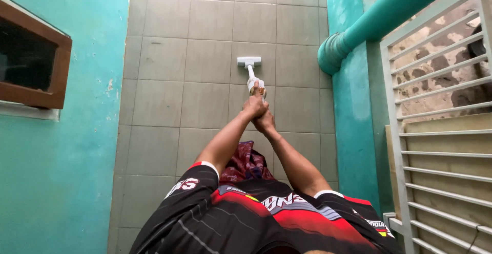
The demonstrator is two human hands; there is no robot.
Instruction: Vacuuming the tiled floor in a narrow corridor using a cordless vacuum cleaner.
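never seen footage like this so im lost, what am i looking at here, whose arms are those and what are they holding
This is one picture from a camera worn on a person's head, looking down, so the arms are the wearer's own. The left hand and right hand are stretched out together, both in a closed grip on the handle of a white long-handled cleaning tool. Its flat head rests on the grey tiled floor. The person wears a black and red shirt. Around them are a turquoise wall with a wooden-framed window on the left, and a turquoise pipe and a white slatted gate on the right.
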